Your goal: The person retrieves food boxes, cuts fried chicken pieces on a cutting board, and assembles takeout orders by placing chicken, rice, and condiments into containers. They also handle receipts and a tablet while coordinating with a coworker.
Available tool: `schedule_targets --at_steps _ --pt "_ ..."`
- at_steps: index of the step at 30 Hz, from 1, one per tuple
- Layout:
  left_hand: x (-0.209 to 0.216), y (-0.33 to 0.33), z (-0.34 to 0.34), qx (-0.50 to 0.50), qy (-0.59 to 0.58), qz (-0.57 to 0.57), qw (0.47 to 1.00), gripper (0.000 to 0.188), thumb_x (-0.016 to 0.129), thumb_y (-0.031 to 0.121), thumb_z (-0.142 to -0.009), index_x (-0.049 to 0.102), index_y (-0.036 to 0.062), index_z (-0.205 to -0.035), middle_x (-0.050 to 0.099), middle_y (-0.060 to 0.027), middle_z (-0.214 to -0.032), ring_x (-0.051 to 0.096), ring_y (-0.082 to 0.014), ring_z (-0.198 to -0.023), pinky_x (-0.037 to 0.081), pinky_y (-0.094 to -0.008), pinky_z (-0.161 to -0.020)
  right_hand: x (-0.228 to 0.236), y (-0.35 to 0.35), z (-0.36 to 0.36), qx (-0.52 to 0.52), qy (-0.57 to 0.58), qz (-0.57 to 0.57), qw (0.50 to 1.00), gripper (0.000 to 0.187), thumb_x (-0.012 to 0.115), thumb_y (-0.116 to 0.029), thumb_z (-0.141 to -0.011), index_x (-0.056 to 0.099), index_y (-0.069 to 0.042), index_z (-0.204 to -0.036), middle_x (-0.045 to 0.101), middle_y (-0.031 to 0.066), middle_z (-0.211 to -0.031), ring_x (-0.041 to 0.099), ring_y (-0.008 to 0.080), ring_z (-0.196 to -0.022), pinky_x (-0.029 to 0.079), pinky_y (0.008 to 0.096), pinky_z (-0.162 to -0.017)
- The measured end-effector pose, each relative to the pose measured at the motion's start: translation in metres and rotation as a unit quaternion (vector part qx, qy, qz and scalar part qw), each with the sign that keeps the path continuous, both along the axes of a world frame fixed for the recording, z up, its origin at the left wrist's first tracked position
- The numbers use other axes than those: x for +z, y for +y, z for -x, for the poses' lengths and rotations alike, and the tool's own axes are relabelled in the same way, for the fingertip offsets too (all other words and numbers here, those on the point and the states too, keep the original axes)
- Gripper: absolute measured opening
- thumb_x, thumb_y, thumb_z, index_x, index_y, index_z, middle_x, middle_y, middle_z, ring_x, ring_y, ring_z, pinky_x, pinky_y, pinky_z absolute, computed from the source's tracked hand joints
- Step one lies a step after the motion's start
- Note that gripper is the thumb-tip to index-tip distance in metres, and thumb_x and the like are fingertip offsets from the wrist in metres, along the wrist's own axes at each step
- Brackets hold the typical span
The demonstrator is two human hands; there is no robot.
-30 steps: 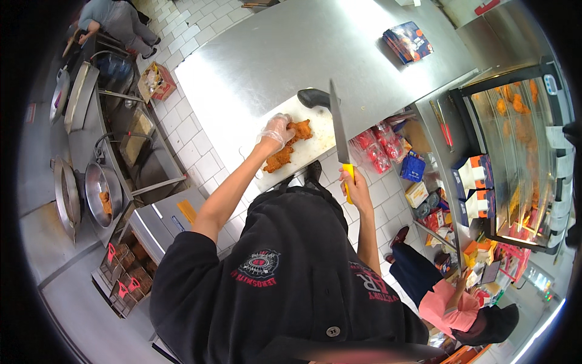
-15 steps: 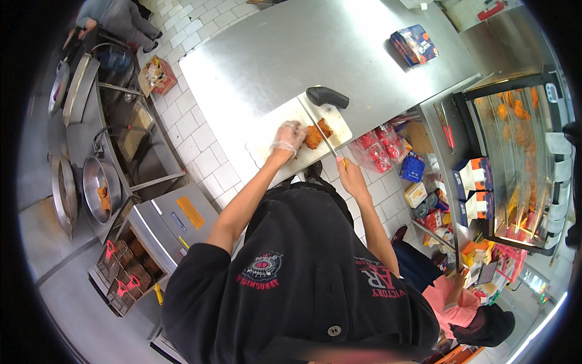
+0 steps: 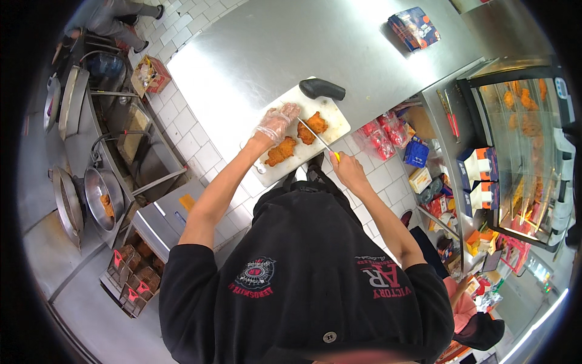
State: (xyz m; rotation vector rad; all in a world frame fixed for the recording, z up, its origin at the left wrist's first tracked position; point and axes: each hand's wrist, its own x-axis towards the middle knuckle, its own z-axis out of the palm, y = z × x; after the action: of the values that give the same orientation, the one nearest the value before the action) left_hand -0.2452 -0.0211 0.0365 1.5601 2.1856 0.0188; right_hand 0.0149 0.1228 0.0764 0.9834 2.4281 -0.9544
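Observation:
On a white cutting board (image 3: 336, 121) lie two pieces of golden fried chicken, one at the left (image 3: 280, 151) and one at the right (image 3: 314, 126). My right hand (image 3: 349, 170) grips the yellow handle of a knife (image 3: 316, 136), whose blade slants up and left across the right piece's left side. My left hand (image 3: 278, 122), in a clear plastic glove, is above the left piece, beside the blade's tip. Its fingers are curled together; what they hold, if anything, is hidden. A curved black object (image 3: 322, 89) lies at the board's far edge.
The board rests at the near edge of a steel table (image 3: 254, 54), with a dark blue box (image 3: 414, 28) farther back. At right is a glass display case (image 3: 521, 151) of fried food. Metal bowls (image 3: 103, 199) stand at left. A person in pink (image 3: 464, 306) is at lower right.
My left hand has moved up and left, and a separate chicken piece now shows below it. The knife remains in my right hand at the right piece. The whole view has shifted slightly.

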Motion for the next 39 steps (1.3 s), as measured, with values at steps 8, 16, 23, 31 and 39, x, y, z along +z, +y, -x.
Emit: schedule_targets --at_steps 8,16,23,31,39 --pt "0.001 -0.004 0.001 -0.018 0.031 -0.038 0.999 0.087 0.061 0.002 -0.087 0.016 0.0135 -0.162 0.016 -0.009 -0.169 0.02 -0.025 -0.155 0.019 -0.0458 -0.126 0.019 0.021 0.01 0.023 -0.018 0.036 0.999 0.062 0.04 -0.052 -0.105 0.065 0.004 -0.089 0.067 0.0318 -0.086 0.065 0.0505 -0.088 0.049 0.0585 -0.079" --pt "0.007 0.012 0.0 -0.025 0.007 -0.008 1.0 0.089 0.059 -0.002 -0.085 0.015 0.0117 -0.162 0.016 -0.0087 -0.169 0.019 -0.0244 -0.155 0.02 -0.0446 -0.126 0.025 0.036 0.011 0.03 -0.033 -0.005 0.999 0.065 0.041 -0.055 -0.104 0.066 0.004 -0.091 0.068 0.0311 -0.085 0.066 0.05 -0.089 0.052 0.0578 -0.079" --pt "0.016 0.015 0.003 -0.01 0.005 0.028 1.0 0.097 0.067 -0.001 -0.082 0.014 0.0122 -0.162 0.013 -0.0079 -0.17 0.018 -0.0242 -0.155 0.021 -0.0447 -0.126 -0.002 0.041 0.016 0.044 -0.003 0.006 0.999 0.065 0.041 -0.054 -0.104 0.065 0.004 -0.089 0.066 0.0323 -0.084 0.065 0.0513 -0.085 0.05 0.0578 -0.077" --pt "0.018 0.017 -0.002 0.019 -0.015 0.012 1.0 0.093 0.055 -0.009 -0.083 0.012 0.0136 -0.162 0.01 -0.0082 -0.17 0.015 -0.0238 -0.156 0.018 -0.0445 -0.127 0.023 0.06 0.022 0.063 -0.024 -0.016 0.998 0.07 0.04 -0.057 -0.103 0.068 0.005 -0.09 0.068 0.0331 -0.09 0.065 0.0511 -0.092 0.05 0.059 -0.081" --pt "0.019 0.026 -0.002 0.02 0.006 0.015 1.0 0.099 0.07 -0.003 -0.079 0.016 0.0112 -0.161 0.017 -0.0119 -0.168 0.022 -0.0264 -0.154 0.025 -0.0449 -0.124 -0.013 0.056 0.017 0.064 -0.012 -0.046 0.997 0.068 0.041 -0.057 -0.103 0.069 0.004 -0.09 0.068 0.0323 -0.086 0.065 0.0512 -0.089 0.05 0.0586 -0.081"
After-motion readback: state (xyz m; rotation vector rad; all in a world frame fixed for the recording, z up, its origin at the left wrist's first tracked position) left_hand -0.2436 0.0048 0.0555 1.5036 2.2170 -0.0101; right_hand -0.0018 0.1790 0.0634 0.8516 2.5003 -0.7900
